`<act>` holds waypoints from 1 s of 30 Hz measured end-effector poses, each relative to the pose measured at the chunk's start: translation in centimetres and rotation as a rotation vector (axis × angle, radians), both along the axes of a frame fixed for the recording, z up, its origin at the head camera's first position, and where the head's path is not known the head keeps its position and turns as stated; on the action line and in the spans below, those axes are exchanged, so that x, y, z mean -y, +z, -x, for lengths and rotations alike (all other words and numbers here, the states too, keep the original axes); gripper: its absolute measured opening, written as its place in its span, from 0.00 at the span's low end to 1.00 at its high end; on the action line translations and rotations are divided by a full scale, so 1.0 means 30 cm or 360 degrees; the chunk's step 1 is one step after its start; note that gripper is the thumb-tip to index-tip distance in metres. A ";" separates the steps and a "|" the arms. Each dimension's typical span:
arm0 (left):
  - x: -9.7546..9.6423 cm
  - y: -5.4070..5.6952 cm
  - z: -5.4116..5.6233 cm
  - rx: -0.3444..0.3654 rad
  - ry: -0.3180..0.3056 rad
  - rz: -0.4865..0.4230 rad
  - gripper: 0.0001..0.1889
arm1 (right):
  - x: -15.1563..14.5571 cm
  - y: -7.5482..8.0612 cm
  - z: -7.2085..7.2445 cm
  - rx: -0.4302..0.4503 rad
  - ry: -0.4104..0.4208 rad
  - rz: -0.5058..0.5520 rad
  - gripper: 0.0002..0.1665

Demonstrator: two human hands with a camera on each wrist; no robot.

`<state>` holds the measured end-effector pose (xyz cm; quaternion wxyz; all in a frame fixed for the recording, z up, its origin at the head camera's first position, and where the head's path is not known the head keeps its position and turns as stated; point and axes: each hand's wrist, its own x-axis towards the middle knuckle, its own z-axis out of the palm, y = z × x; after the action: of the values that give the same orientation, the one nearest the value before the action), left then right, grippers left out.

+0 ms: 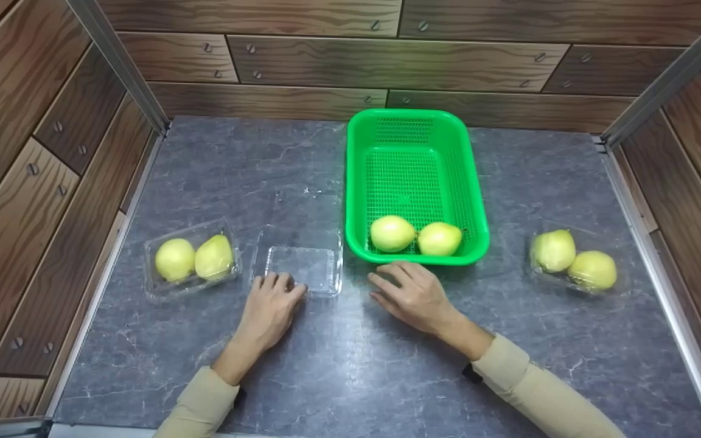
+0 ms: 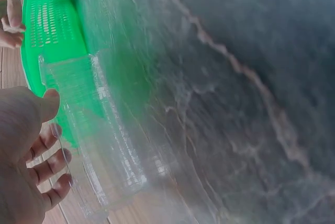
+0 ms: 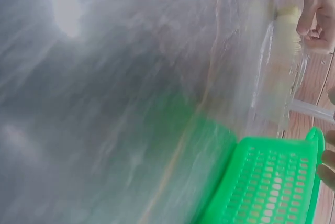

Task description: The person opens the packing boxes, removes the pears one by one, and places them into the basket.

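Note:
A clear plastic clamshell box (image 1: 302, 267) lies with its lid (image 1: 306, 208) folded back, left of the green basket (image 1: 478, 243). My left hand (image 1: 269, 310) is at the near edge of the box, its loosely bent fingertips right at the rim; the left wrist view has its thumb apart from the fingers. Two yellow-green pears, a left pear (image 1: 392, 233) and a right pear (image 1: 440, 238), sit at the basket's near end. Just in front of the basket's near rim, my right hand (image 1: 414, 298) has relaxed, spread fingers and holds nothing.
On the far left a clear box (image 1: 159, 292) holds two pears (image 1: 175, 259). Another clear box (image 1: 615, 292) with two pears (image 1: 592, 270) stands on the right. Wood-patterned panels (image 1: 399, 64) and metal rails (image 1: 673, 298) border the grey marbled table (image 1: 350, 377).

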<state>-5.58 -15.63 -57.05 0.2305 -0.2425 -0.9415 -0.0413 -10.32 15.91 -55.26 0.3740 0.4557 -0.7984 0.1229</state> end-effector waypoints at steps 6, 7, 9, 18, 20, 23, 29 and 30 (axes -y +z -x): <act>0.001 -0.005 0.014 -0.0056 0.0021 -0.0019 0.04 | -0.051 0.021 0.002 -0.0051 -0.0163 0.0087 0.18; 0.001 -0.006 0.017 -0.0063 0.0024 -0.0024 0.05 | -0.059 0.023 0.004 -0.0051 -0.0192 0.0097 0.19; 0.001 -0.009 0.025 -0.0075 0.0033 -0.0036 0.06 | -0.077 0.027 0.006 -0.0051 -0.0247 0.0111 0.19; 0.002 -0.012 0.061 -0.0123 0.0066 -0.0050 0.08 | -0.138 0.023 0.007 -0.0067 -0.0374 0.0135 0.13; 0.002 -0.011 0.071 -0.0122 0.0068 -0.0055 0.08 | -0.147 0.021 0.006 -0.0068 -0.0396 0.0144 0.13; 0.001 -0.008 0.083 -0.0101 0.0077 -0.0071 0.08 | -0.160 0.018 0.006 -0.0060 -0.0430 0.0145 0.12; -0.004 0.000 0.110 -0.0020 0.0106 -0.0092 0.08 | -0.176 0.018 0.003 -0.0011 -0.0485 0.0142 0.09; -0.005 0.002 0.116 -0.0007 0.0112 -0.0085 0.08 | -0.177 0.018 0.003 -0.0006 -0.0491 0.0143 0.08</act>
<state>-9.06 -15.48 -57.00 0.2404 -0.2030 -0.9475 -0.0578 -10.41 21.23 -54.71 0.4100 0.3106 -0.8519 0.0987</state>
